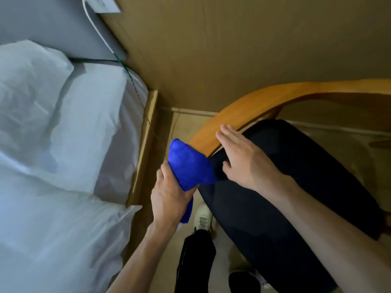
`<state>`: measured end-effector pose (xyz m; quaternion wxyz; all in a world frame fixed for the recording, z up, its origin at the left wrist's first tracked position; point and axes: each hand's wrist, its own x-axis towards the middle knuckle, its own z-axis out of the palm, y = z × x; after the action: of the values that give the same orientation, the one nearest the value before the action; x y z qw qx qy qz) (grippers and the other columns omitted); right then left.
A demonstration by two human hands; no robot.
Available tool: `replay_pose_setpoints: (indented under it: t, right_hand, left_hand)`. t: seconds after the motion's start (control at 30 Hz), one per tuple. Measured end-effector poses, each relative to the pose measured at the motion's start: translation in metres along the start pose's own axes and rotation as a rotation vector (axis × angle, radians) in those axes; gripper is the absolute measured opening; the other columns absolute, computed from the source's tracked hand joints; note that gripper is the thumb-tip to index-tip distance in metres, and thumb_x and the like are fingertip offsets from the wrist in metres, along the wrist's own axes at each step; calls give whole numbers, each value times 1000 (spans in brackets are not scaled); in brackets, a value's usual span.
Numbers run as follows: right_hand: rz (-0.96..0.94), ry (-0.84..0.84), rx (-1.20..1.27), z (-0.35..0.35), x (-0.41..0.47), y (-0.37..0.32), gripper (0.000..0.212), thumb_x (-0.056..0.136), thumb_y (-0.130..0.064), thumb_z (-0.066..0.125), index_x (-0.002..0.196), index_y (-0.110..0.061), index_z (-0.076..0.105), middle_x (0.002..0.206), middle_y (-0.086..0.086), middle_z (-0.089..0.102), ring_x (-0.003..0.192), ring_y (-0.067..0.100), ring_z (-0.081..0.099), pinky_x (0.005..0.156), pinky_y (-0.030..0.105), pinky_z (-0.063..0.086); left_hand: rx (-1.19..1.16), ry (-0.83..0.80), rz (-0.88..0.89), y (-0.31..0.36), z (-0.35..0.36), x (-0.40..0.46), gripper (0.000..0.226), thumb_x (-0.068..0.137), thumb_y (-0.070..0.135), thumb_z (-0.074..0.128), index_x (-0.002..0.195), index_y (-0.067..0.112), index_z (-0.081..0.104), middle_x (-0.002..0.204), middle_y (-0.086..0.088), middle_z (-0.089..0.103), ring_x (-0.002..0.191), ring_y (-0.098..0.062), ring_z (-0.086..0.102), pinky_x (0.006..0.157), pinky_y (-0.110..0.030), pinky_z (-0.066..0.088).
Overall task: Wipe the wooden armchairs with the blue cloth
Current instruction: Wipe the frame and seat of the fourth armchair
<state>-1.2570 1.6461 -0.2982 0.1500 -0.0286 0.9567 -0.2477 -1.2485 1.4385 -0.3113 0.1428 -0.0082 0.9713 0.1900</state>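
Note:
A wooden armchair shows its curved orange-brown top rail (pixel 249 106) and a black padded cushion (pixel 296 176) below it. My left hand (pixel 171 197) grips a bunched blue cloth (pixel 188 163), which presses against the near end of the rail. My right hand (pixel 243 157) lies flat with straight fingers on the cushion's upper edge, its fingertips touching the rail. The chair's lower frame is hidden by the cushion and my arms.
A bed with white sheets and a pillow (pixel 36 85) fills the left, edged by a wooden bed frame (pixel 143 149). A brown wall (pixel 232 39) stands behind the chair. My leg and white shoe (pixel 202 218) stand in the narrow gap between bed and chair.

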Motion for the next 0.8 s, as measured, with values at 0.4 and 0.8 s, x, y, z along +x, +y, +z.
replay_pose_setpoints:
  t: [0.4, 0.8]
  right_hand:
    - [38, 120, 101, -7, 2, 10, 66, 95, -17, 60, 153, -12, 31, 162, 3, 24, 150, 14, 16, 118, 26, 18]
    - [414, 208, 226, -50, -17, 90, 68, 98, -18, 55, 156, -17, 19, 165, -3, 12, 151, 8, 6, 115, 21, 8]
  left_hand:
    - [126, -15, 67, 4, -3, 10, 87, 68, 55, 77, 135, 15, 37, 119, 3, 53, 102, -14, 55, 80, -28, 42]
    - [489, -14, 355, 145, 36, 108, 108, 56, 61, 82, 135, 9, 29, 130, -13, 47, 120, -33, 48, 100, -48, 40]
